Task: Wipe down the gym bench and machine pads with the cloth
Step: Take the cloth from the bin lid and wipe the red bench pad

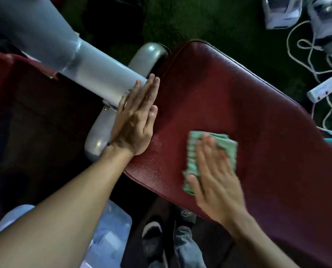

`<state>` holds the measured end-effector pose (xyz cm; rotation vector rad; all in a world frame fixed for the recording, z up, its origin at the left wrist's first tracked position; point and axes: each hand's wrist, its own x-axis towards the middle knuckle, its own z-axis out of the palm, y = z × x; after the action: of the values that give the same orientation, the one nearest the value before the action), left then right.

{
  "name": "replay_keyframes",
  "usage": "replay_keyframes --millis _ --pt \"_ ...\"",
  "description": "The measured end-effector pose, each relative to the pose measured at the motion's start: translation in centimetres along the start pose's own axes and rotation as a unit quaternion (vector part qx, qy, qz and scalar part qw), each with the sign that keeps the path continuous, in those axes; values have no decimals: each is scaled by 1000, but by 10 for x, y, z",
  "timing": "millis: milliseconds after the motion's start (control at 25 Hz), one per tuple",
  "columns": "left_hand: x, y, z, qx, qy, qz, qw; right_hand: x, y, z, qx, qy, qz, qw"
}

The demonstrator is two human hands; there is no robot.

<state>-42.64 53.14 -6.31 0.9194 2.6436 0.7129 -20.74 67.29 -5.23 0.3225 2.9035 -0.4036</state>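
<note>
The bench pad (229, 105) under the right hand (215, 176) looks like dark red leather, bumpy and a bit shiny. The cloth (194, 151) beneath that hand is soft, green and ribbed. Beside the left hand (136, 120), the grey metal frame (95, 62) looks smooth and painted, with shiny spots.

No readable text anywhere (all too blurred).

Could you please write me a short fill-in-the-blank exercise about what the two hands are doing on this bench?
1. The right hand presses a folded ____ cloth flat on the pad.
2. The bench pad is dark ____.
3. The left hand lies flat at the pad's edge, beside a ____ metal frame.

Missing words: green; red; grey
</note>
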Motion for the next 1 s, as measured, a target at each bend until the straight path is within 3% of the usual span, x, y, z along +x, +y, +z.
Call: replay_keyframes --millis 120,160,280,360,440,520,600,680,760,800,880,1000 --pt "1 1 2 -4 1 2 1000 33 13 1 70 62 267 959" --pt "1 -1 3 -6 3 4 1000 73 -7 -5 87 89 300 946" --pt "4 -8 6 -25 8 13 1000 114 -74 -3 108 91 142 980" --pt "5 -8 7 -45 11 7 999 52 -75 11 68 51 50 995" --pt "4 -9 7 -55 9 6 998 -27 -40 16 30 25 56 998" --pt "5 -9 7 -59 13 10 998 -31 -11 17 57 54 221 972" --pt "6 -9 8 -59 19 17 998 43 -21 9 113 117 377 912" --pt "4 -11 10 -46 25 25 998 98 -61 -2 110 127 282 945" --pt "3 -11 7 -14 27 30 999 74 -74 12 83 97 120 984" --pt "4 -7 4 10 28 30 999 38 -64 17 62 80 99 990" --pt "12 9 4 68 38 49 996 -31 -19 19 39 70 183 980" --pt "33 33 17 141 29 105 984 22 40 2 108 140 432 885"
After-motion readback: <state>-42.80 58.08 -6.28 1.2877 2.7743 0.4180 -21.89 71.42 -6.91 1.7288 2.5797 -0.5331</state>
